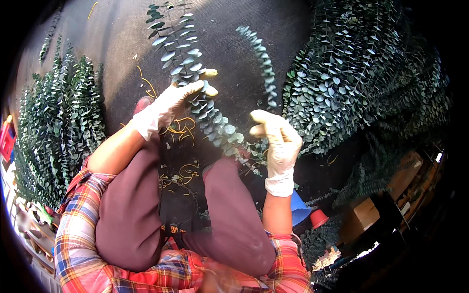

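Note:
My left hand [168, 105], in a pale glove, is closed around a few eucalyptus stems [215, 124] with round grey-green leaves. They run from the top of the view down toward the space between my knees. To the right, my gloved right hand [278, 141] is closed, fingers bent, with a single eucalyptus sprig [264, 61] rising from it and curving up to the left. The fingers hide where its stem is gripped. Thin leafy ends [251, 158] hang between the two hands.
A big heap of eucalyptus [342, 73] lies at the right, and another bunch [63, 122] at the left. Yellow strips [183, 129] are scattered over the dark floor [229, 49]. Near my right elbow are a blue container [299, 209], a red pot [318, 219] and a cardboard box [359, 217].

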Available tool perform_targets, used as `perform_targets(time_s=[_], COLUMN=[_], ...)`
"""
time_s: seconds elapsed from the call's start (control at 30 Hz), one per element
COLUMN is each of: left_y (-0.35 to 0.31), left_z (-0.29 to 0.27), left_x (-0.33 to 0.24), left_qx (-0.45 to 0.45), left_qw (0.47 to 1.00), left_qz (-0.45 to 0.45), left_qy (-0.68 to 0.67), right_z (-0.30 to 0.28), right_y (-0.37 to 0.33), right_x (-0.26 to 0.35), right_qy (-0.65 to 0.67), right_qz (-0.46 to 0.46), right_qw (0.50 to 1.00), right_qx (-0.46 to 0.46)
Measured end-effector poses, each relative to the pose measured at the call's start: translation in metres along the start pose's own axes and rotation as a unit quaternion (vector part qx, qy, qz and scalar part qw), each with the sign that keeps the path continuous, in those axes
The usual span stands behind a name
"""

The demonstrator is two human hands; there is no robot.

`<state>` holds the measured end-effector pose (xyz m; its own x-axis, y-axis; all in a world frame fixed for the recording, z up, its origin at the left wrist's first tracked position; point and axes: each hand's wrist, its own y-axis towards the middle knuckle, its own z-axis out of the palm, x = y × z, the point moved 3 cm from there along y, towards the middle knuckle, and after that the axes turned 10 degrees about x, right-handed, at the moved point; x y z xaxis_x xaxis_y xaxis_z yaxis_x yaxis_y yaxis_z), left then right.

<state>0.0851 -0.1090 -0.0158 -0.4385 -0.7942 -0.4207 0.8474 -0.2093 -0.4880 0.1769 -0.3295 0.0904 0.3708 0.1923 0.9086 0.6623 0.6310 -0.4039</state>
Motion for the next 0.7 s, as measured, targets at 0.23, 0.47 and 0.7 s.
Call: perform_targets(time_s=[0.23,0.47,0.7], left_y=[-0.002,-0.005,0.001], left_z=[0.007,0.006,-0.006], left_x=[-0.005,-0.001,0.008], left_qx=[-0.004,-0.001,0.05], left_qw=[0.999,0.994,0.993], left_qz=[-0.001,-0.021,0.015], left_qy=[0.04,0.109,0.105], right_z=[-0.067,-0.104,-0.043], right_y=[0.026,0.045,0.052], right_x=[-0.109,-0.152,-0.127], right_qy=[-0.348,-0.585,-0.427], right_qz=[0.115,0.139,0.017], right_qw=[0.913,0.778,0.899], right_qx=[-0.178,-0.18,-0.096])
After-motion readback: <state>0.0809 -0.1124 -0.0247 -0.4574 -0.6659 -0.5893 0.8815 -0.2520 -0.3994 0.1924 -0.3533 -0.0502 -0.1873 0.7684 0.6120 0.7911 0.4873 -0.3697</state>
